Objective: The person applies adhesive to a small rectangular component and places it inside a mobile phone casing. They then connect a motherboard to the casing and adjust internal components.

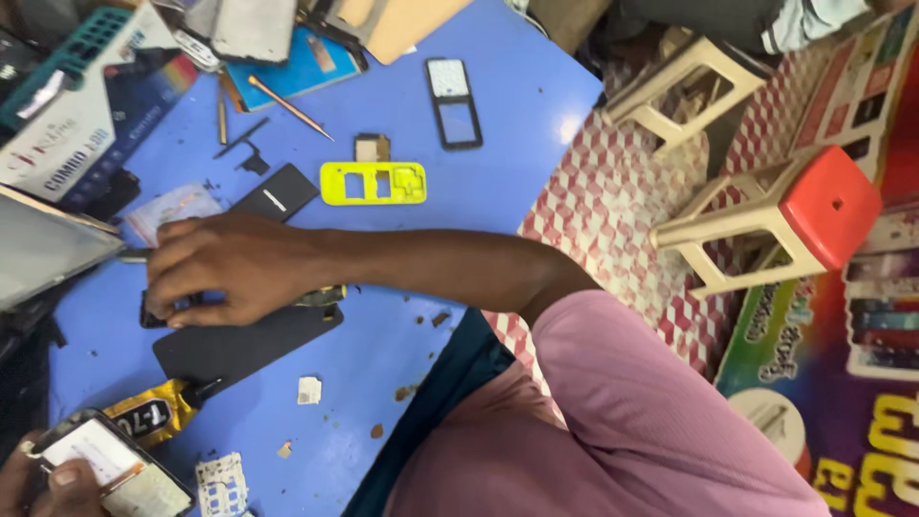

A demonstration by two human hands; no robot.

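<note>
Two bare hands work over the blue tabletop. The right hand, fingers curled narrow, presses a small dark phone part at the table's nine o'clock edge, above a flat black rectangular mat. The left hand, at seven o'clock, grips a white-screened phone body with a dark frame. At twelve o'clock lie a bright yellow plastic phone frame and a black bezel. Loose chips around the mat could, I judge, be swept off by the sleeve.

Pink short sleeve (loose, ends above elbow); forearm bare; dark teal garment beneath.
</note>
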